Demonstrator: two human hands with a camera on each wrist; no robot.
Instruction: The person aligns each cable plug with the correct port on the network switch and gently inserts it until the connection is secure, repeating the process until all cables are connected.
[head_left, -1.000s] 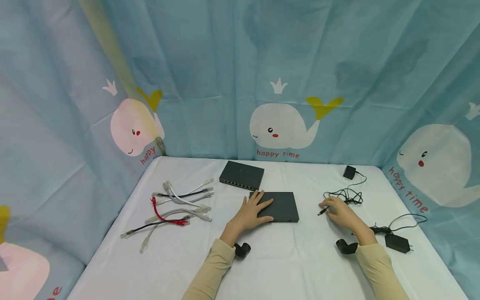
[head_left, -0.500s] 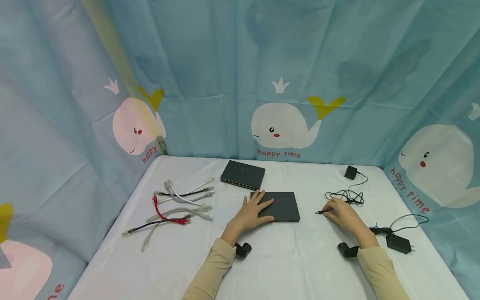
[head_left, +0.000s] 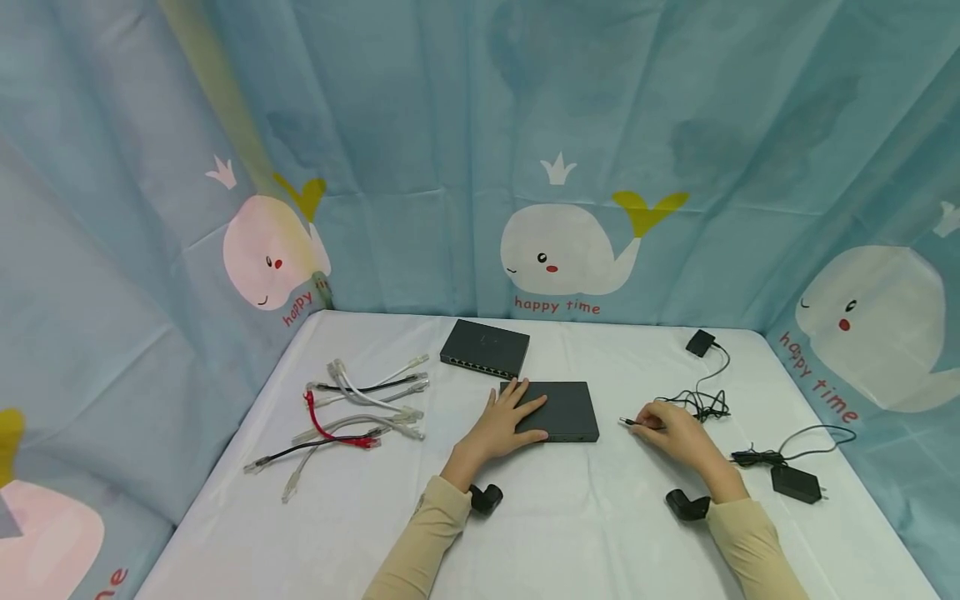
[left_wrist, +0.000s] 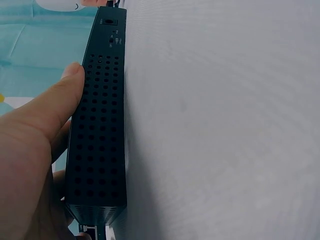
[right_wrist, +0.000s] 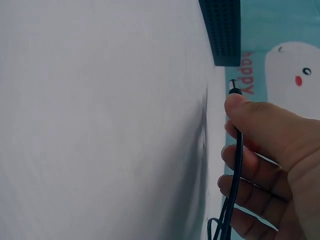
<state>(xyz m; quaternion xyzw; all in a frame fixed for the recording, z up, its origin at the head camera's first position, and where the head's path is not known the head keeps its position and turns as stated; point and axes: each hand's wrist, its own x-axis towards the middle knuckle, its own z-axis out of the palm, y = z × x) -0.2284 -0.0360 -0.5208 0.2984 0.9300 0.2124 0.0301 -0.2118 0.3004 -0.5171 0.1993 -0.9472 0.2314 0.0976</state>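
Note:
My left hand (head_left: pixel 501 427) rests with spread fingers on the top of a black network switch (head_left: pixel 566 412) lying on the white table. In the left wrist view, the near side of this switch (left_wrist: pixel 97 130) shows rows of vent holes and a round power socket (left_wrist: pixel 109 22) at its far end. To the right, my right hand (head_left: pixel 678 435) pinches the barrel plug (right_wrist: pixel 234 86) of a black power cord between thumb and forefinger, its metal tip pointing left toward the switch but apart from it. The cord (right_wrist: pixel 238 165) runs back past the other fingers.
A second black switch (head_left: pixel 484 348) with a row of ports stands behind the first. Several network cables (head_left: pixel 352 417) lie loose at the left. At the back right is the held cord's adapter (head_left: pixel 701 342); another adapter (head_left: pixel 797 483) with a bundled cord lies at the right.
My right hand has taken up the barrel plug and moved left with it, toward the switch, pulling the cord along slightly. The left hand stays on the switch.

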